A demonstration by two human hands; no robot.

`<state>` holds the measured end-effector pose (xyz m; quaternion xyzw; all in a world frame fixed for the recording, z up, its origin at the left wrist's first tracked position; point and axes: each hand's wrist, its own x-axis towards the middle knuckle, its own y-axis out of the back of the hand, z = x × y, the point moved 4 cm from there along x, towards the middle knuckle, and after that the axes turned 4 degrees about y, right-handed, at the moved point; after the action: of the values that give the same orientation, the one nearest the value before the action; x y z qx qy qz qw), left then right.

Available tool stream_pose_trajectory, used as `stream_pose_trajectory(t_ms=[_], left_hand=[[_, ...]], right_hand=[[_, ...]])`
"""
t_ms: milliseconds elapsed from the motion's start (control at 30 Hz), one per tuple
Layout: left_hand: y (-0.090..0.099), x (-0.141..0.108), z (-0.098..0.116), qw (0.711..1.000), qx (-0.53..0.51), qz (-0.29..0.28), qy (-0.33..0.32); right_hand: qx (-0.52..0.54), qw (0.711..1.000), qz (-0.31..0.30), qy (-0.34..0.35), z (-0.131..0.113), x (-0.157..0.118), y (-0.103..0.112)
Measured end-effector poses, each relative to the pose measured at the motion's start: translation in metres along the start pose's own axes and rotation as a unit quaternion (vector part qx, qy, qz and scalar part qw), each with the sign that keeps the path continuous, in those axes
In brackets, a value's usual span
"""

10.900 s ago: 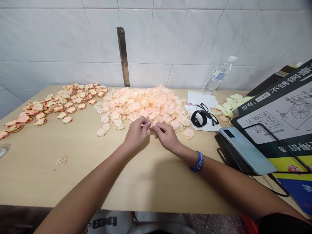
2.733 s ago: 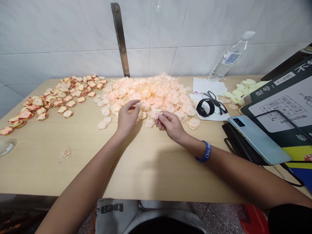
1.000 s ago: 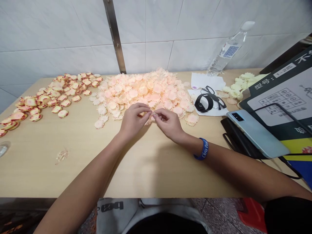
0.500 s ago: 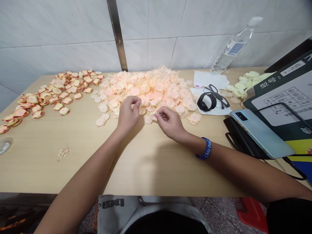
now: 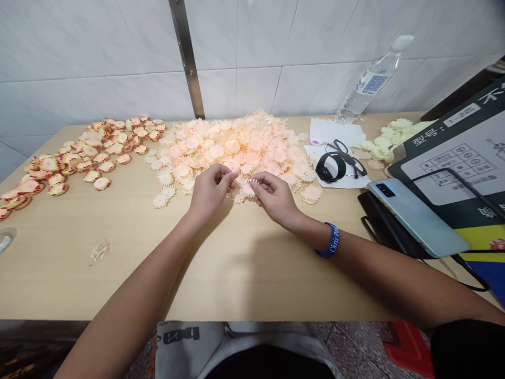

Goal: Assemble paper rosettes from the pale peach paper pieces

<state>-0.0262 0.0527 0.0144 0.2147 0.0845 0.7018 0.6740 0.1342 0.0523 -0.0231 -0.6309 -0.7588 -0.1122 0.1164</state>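
Note:
A heap of pale pink petal discs [image 5: 244,139] lies at the back middle of the table. At its front edge my left hand [image 5: 213,192] is closed, thumb and forefinger pinched together; whatever is between them is too small to make out. Just to its right, my right hand [image 5: 276,197] pinches a pale pink disc [image 5: 249,188] with a fringed edge. The two hands are close but apart. Left of the heap spreads a pile of red-edged discs [image 5: 90,147].
A bottle [image 5: 371,79] leans at the back right, near white paper with a black watch [image 5: 331,167] and glasses. A phone [image 5: 420,216] rests by a dark green box [image 5: 453,152]. Pale green discs [image 5: 389,138] lie behind. Small scraps [image 5: 101,251] lie front left.
My left hand has turned and its fingertips have moved slightly right and down, nearer my right hand. The disc at my right fingertips shows more plainly. The view has shifted slightly.

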Motion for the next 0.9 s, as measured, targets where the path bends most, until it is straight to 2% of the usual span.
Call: stream_pose_trajectory(t_ms=[300,533,900], left_hand=[[0.0046,-0.0015,0.0041,0.999,0.000,0.034,-0.017],[0.0044,0.0013,0.0003,0.999,-0.011,0.031,0.010],[0.0069,-0.0024,0.0057,0.993,0.117,0.026,-0.019]], right_hand=[[0.059,0.998,-0.015,-0.012,0.0061,0.0049,0.0033],[0.081,0.996,0.004,-0.022,0.0073,0.0068,0.0048],[0.089,0.994,0.007,-0.056,0.0099,0.0054,0.0045]])
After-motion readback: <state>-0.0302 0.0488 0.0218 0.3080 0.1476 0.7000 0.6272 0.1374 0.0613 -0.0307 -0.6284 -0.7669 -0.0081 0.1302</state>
